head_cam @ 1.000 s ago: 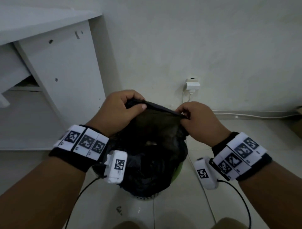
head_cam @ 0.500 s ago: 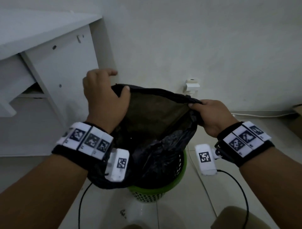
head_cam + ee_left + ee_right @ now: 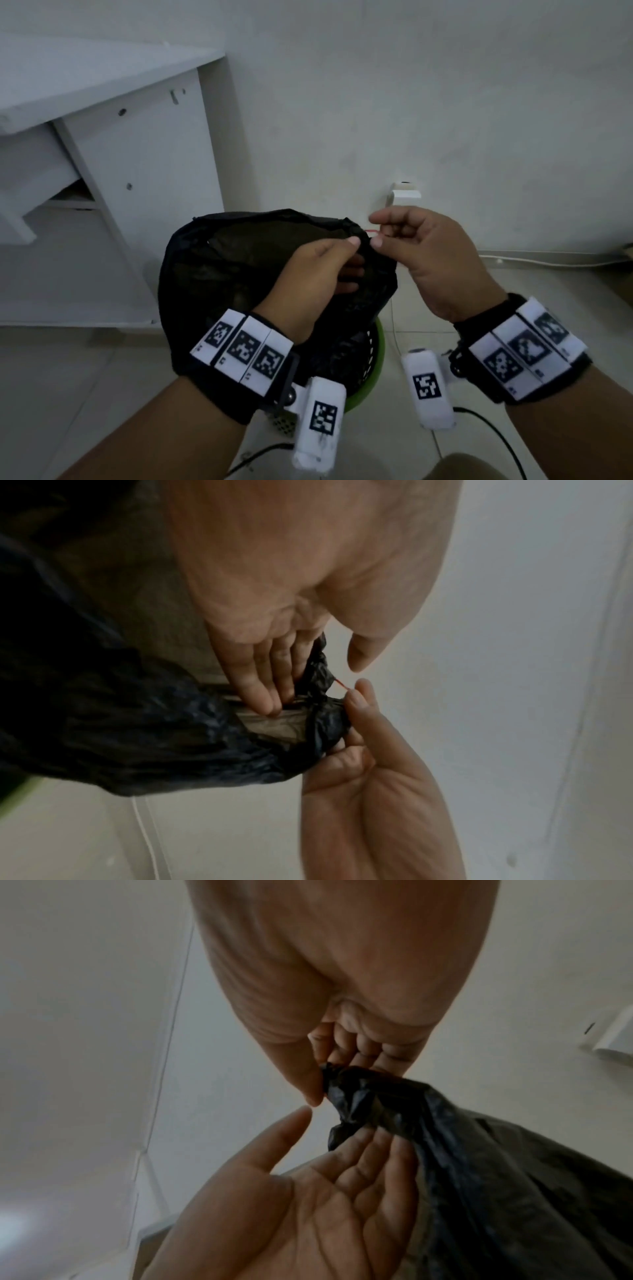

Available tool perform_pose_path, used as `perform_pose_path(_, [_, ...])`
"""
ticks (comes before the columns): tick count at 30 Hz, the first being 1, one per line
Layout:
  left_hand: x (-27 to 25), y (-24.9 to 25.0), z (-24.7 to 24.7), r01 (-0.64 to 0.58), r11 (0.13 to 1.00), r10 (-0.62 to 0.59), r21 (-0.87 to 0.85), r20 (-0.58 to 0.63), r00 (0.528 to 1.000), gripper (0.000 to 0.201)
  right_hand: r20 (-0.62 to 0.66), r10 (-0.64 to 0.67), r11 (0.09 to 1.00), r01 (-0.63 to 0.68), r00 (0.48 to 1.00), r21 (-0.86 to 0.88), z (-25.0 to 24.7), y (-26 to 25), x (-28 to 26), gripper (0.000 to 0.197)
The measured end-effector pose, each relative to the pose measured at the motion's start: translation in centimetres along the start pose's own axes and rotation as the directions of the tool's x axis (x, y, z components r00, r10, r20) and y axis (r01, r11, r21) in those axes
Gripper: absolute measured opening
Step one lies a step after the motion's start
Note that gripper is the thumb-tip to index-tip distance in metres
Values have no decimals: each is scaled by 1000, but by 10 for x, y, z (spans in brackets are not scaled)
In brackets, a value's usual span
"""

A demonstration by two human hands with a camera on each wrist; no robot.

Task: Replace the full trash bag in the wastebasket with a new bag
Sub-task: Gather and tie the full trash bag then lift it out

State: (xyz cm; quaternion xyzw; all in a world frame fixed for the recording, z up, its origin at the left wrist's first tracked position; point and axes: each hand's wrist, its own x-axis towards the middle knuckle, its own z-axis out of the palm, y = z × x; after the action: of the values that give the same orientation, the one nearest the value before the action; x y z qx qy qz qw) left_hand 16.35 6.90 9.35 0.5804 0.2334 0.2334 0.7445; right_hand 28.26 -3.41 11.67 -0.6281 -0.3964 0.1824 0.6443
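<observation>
The black trash bag (image 3: 239, 274) hangs with its mouth open above the green wastebasket (image 3: 376, 356). My right hand (image 3: 376, 231) pinches the bag's gathered right corner (image 3: 346, 1088) between thumb and fingers, where a thin red drawstring (image 3: 341, 685) pokes out. My left hand (image 3: 354, 257) is just beside it, its fingers (image 3: 267, 693) straight and laid against the bunched plastic, its thumb held off the bag. In the right wrist view the left hand (image 3: 342, 1137) shows an open palm, its fingertips under the corner. The bag's contents are hidden.
A white desk with a side panel (image 3: 144, 154) stands at the left against the wall. A white plug adapter (image 3: 406, 197) sits in the wall behind the hands, and a white cable (image 3: 548, 263) runs along the baseboard. Tiled floor (image 3: 85, 394) surrounds the basket.
My left hand has let go of the bag's left rim and come across to the right corner beside my right hand. The right hand now pinches that corner at the red drawstring.
</observation>
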Motion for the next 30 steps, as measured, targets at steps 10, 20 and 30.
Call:
perform_pose_path(10, [13,-14,5,-49,990,27,-131,-168,985,8,-14,230,970,-229,973,77,8,17,-18,7])
perform_pose_path(20, [12,-10,17,-259,964,264,53,-130,956,19,-100,149,978,-161,984,-131,-3,5,0,21])
perform_pose_path(30, [21,-7,22,-521,738,552,428,59,832,61,-86,-137,991,137,987,-8,-4,-14,15,17])
